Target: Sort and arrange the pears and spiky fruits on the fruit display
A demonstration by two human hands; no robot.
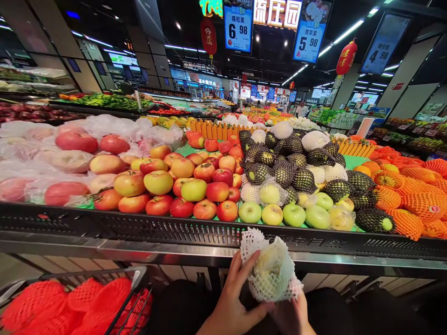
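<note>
Foam-netted fruit (270, 281): probably light, firm inside, yielding outside, easily bruised; best cupped low. Gripped between left hand (231, 298) and right hand (294, 315).

A blue price sign (238, 25) reads 嘎啦果 6.98; a second sign (311, 35) beside it, 青苹果 5.98; a third sign (385, 44), 4.98. Lit lettering (277, 13) between the first two shows 庄园.
</note>
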